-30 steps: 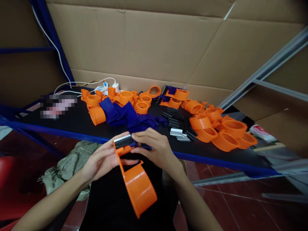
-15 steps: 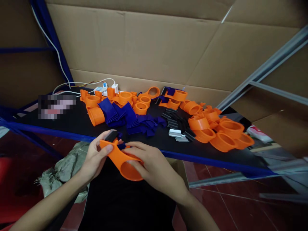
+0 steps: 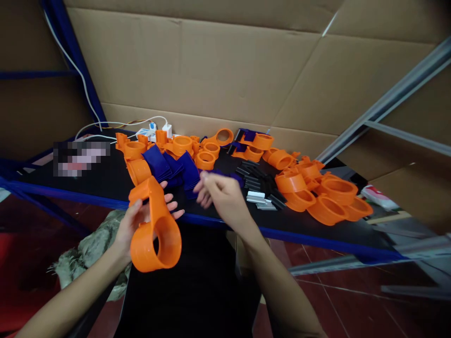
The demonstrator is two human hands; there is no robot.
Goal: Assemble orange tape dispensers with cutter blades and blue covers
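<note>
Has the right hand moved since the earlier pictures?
Yes. The right hand has left the orange tape dispenser and gone forward over the shelf's blue front edge, to the dark blue parts.

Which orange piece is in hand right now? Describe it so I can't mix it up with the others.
Start at the blue front edge of the black table. Just below it, the left hand holds an orange dispenser body. Unlike the orange pieces on the tabletop, it is raised off the surface.

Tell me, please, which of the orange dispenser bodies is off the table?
The orange dispenser body gripped in the left hand, held below the table's edge; all the others lie on the black table.
</note>
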